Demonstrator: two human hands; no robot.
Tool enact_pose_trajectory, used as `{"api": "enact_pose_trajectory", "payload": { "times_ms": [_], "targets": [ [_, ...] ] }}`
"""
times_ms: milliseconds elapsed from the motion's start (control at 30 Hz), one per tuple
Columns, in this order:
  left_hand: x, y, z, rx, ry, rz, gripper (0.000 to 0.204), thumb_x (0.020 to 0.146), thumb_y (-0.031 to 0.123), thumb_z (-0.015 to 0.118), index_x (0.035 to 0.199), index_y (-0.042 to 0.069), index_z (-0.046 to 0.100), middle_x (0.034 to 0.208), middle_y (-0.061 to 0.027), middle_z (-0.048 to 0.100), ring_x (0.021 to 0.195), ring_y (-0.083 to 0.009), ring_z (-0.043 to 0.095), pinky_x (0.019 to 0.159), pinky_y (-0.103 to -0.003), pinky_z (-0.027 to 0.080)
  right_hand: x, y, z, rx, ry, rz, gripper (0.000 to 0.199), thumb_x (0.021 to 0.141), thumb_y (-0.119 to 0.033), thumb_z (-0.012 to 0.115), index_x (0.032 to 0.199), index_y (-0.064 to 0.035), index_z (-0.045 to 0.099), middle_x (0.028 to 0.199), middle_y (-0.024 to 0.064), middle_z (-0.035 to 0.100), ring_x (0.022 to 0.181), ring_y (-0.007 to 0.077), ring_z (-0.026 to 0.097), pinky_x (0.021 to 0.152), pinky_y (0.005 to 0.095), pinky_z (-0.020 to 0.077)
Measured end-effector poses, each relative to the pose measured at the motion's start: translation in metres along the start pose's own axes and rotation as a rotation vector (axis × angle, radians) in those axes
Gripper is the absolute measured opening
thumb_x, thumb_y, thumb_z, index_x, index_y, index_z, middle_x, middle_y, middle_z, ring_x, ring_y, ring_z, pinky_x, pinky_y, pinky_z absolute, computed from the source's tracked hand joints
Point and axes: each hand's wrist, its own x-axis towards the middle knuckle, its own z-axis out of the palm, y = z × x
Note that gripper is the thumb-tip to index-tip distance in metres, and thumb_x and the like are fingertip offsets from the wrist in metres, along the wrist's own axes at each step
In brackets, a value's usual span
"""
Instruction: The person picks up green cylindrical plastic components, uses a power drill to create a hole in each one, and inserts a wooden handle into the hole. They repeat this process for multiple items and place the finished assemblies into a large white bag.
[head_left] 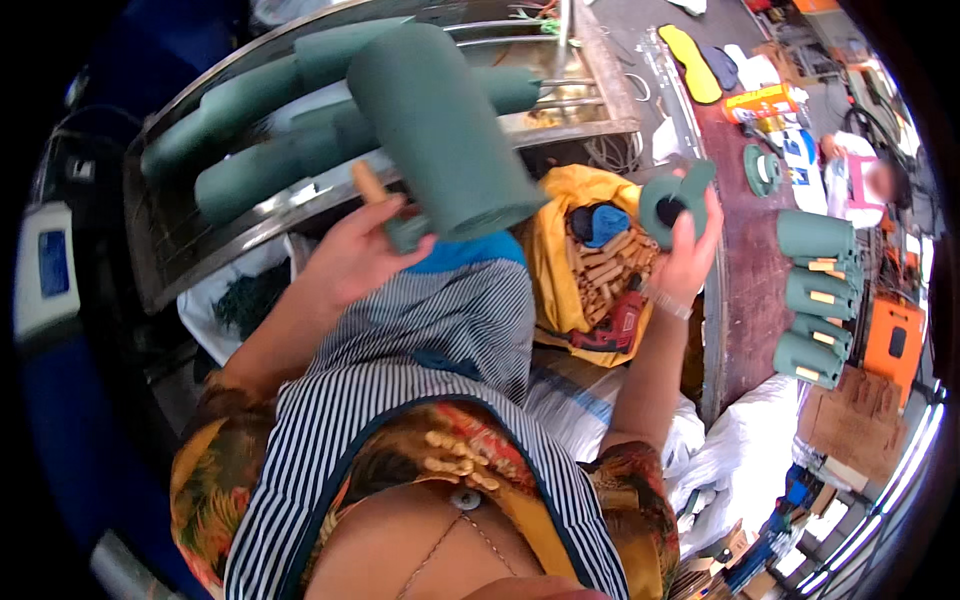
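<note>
Has a metal-edged tray (600, 75) ahead of the left hand (350, 255), with long green cylinders (250, 110) lying inside. Meets a dark red table (745, 330) just right of the right hand (692, 235), with shorter green cylinders (812, 236) farther right on it. Shows a big green cylinder (435, 130) right by the left fingers, curled round a small green part (405, 235); cannot tell whether joined. Includes a yellow sack (548, 270) between both grips. Pinches a green ring-shaped piece (654, 195) between right thumb and fingers. Has a red power tool (622, 325) below the right wrist, a tan wooden stick (370, 183) jutting from the left grip.
</note>
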Motion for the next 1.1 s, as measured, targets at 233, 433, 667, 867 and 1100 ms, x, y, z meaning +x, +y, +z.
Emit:
{"api": "enact_pose_trajectory", "payload": {
  "times_ms": [233,433,667,867,1100],
  "targets": [
    [-0.023,-0.065,0.029,-0.386,-0.174,-0.252,0.037,0.098,0.014,0.052,0.123,-0.012,0.044,0.127,-0.0294,0.049,0.121,-0.0412,0.050,0.097,-0.036,0.054,-0.104,-0.057,0.103,-0.109,0.015,-0.647,0.042,0.094,-0.016,0.045,0.131,0.0009,0.040,0.128,0.0228,0.052,0.123,0.0348,0.047,0.107,0.0474,0.0321],
    [-0.049,-0.080,0.035,-0.425,-0.173,-0.216,0.040,0.099,0.014,0.051,0.127,-0.012,0.040,0.130,-0.0286,0.046,0.123,-0.0404,0.050,0.100,-0.036,0.052,-0.118,-0.063,0.101,-0.192,0.301,-0.361,0.045,0.097,-0.029,0.052,0.131,-0.0014,0.048,0.147,0.0197,0.037,0.127,0.0340,0.043,0.101,0.0410,0.0385],
    [-0.068,-0.077,0.033,-0.352,-0.128,-0.100,0.040,0.100,0.016,0.052,0.127,-0.011,0.039,0.132,-0.0265,0.046,0.120,-0.0396,0.052,0.099,-0.037,0.053,-0.114,-0.104,0.046,-0.825,-0.362,-0.657,0.065,0.075,-0.029,0.073,0.135,-0.0161,0.052,0.147,0.0135,0.039,0.107,0.0317,0.055,0.085,0.0353,0.0493],
    [-0.075,-0.083,0.047,-0.289,-0.106,-0.052,0.038,0.100,0.017,0.052,0.125,-0.010,0.042,0.127,-0.0247,0.050,0.118,-0.0374,0.054,0.098,-0.037,0.054,-0.107,-0.129,0.039,-1.165,-0.344,-1.060,0.055,0.073,-0.010,0.062,0.128,-0.0045,0.055,0.128,0.0098,0.056,0.090,0.0192,0.059,0.075,0.0321,0.0528],
    [-0.068,-0.081,0.044,-0.220,-0.096,-0.041,0.042,0.099,0.017,0.053,0.128,-0.010,0.040,0.129,-0.0244,0.048,0.124,-0.0394,0.049,0.098,-0.034,0.054,-0.103,-0.116,0.042,-1.015,-0.389,-0.915,0.069,0.077,-0.031,0.068,0.137,-0.0026,0.047,0.128,0.0131,0.052,0.089,0.0240,0.060,0.076,0.0334,0.0541]
  ]
}}
